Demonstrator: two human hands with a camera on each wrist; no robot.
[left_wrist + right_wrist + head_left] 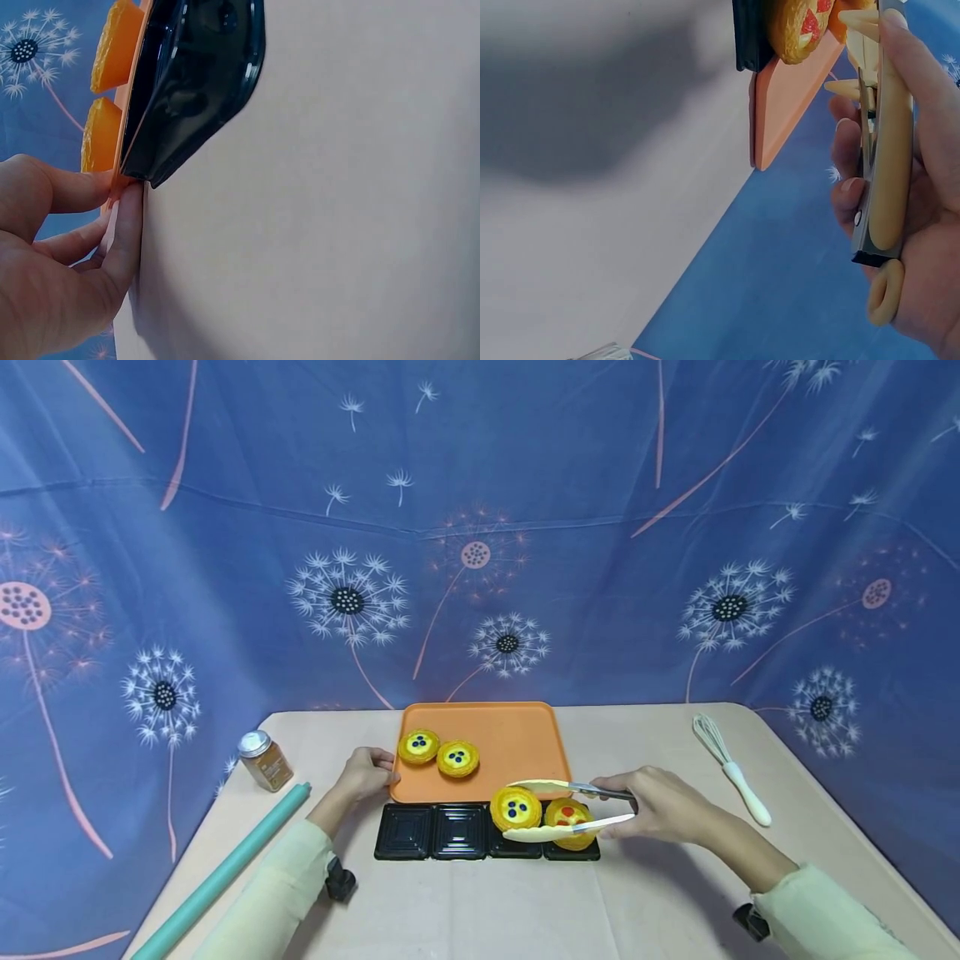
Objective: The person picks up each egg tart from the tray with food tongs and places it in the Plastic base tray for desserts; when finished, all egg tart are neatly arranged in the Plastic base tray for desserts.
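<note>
My right hand [651, 806] grips a pair of tongs [891, 165] with cream tips. In the head view the tips lie on either side of a blueberry-topped egg tart [516, 809], over the third compartment of the black four-part tray [403, 832]. A tart with red fruit pieces [799, 34] sits in the rightmost compartment, partly behind the tongs. My left hand [367, 774] pinches the left edge of the orange tray [517, 739], with the thumb and fingers on opposite faces of the rim [114, 187]. Two more blueberry tarts [457, 759] stand on that tray's left half.
A jar with a silver lid [266, 761] stands at the left, near a long teal roll [225, 872]. At the right lies a whisk [731, 768] with a pale handle. A blue dandelion-print cloth [600, 568] hangs behind the table.
</note>
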